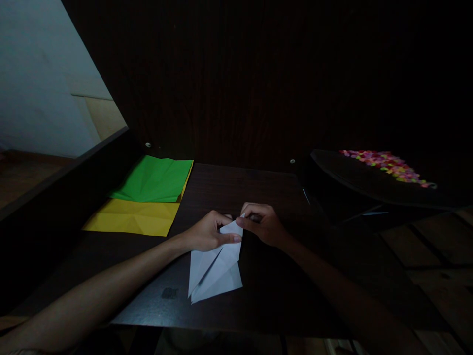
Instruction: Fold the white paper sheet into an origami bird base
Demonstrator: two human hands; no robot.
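Observation:
A folded sheet of white paper (218, 278) is held just over the dark table, its layered points fanning toward the front edge. My left hand (210, 231) grips its upper left part, the thumb lying across the top layer and the fingers behind it. At the paper's top right corner, my right hand (263, 224) pinches the tip between thumb and index finger. The back of the paper is hidden, as are most of the left fingers.
Creased green paper (155, 180) and yellow paper (135, 217) lie overlapping on the table (236, 182) at the left. A dark panel (221, 88) rises behind. To the right is a black item (354, 182) with a multicoloured beaded or flowery strip (388, 165).

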